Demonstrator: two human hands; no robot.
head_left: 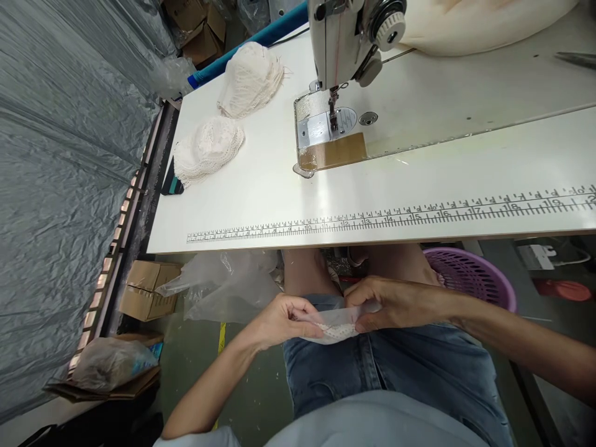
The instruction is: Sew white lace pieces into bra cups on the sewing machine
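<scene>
Over my lap, below the table's front edge, both hands pinch a small white lace-edged fabric piece [336, 327]. My left hand [282, 321] grips its left end with fingers closed. My right hand [390, 303] grips its right end, fingers curled over it. The piece sits above my denim shorts [410, 366].
A sewing machine [347, 37] stands on the white table [419, 186], which has a printed ruler along its front. Two stacks of white lace pieces [208, 149] [251, 77] lie at the table's left. A purple basket [475, 276] is at my right, plastic bags and cartons at my left.
</scene>
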